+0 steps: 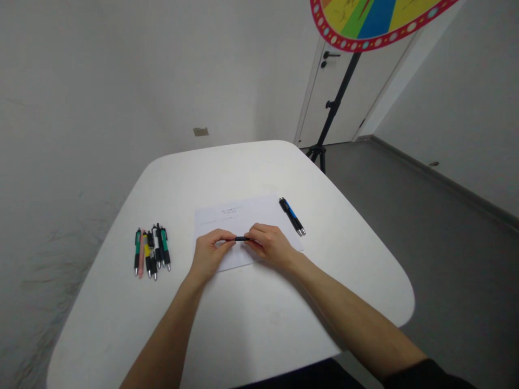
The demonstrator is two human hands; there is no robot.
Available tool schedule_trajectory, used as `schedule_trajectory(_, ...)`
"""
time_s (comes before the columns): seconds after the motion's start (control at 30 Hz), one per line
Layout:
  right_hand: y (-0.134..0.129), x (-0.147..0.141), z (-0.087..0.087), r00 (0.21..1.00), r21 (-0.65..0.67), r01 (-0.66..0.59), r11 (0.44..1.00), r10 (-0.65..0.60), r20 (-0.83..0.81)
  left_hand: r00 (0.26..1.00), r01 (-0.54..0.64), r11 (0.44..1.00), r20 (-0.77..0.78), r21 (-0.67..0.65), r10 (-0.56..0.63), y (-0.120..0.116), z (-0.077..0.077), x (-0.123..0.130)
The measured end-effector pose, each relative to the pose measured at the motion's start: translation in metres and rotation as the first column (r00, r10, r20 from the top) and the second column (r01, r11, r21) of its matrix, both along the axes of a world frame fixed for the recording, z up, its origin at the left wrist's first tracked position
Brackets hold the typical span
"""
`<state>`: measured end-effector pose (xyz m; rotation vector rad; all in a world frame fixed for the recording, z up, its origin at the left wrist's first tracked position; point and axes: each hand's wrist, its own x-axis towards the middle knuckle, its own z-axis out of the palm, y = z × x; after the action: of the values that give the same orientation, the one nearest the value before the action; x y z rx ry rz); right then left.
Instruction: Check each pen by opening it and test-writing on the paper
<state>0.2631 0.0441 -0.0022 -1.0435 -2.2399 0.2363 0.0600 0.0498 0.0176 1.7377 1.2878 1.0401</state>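
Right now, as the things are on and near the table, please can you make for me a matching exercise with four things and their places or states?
1. Slim dark item
2. Larger group of pens
3. Paper sheet
4. Colourful wheel

A. Left of the paper
B. On a black stand
C. Between the fingers of the left hand and right hand
D. Lying flat under both hands

Right pairs: 1-C, 2-A, 3-D, 4-B

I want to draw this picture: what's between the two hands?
A slim black thing, probably a pen, pinched by the left hand and right hand, with white paper below, in the head view.
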Motion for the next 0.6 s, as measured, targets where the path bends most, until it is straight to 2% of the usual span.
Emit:
schedule_trajectory(0.13,-0.001,-0.001,-0.001,0.999,-0.021,0.013,1.0,-0.014,-0.037,1.0,-0.023,0.999,-0.006,0.022,0.023,0.0,-0.004,0.002)
schedule_trajectory(0.37,-0.001,-0.002,-0.001,0.996,-0.038,0.043,0.998,-0.046,-0.07,0.992,-0.07,0.997,0.106,-0.012,0.071,0.002,-0.014,0.004)
schedule_trajectory(0.47,-0.001,-0.002,-0.001,0.997,-0.04,0.049,0.998,-0.052,-0.059,0.992,-0.114,0.992,0.046,-0.056,0.117,0.002,-0.013,0.003)
schedule_trajectory(0.6,-0.001,-0.002,-0.003,0.998,-0.015,0.049,0.999,-0.05,-0.028,0.991,-0.081,0.991,-0.114,-0.107,0.069,-0.001,-0.007,0.003)
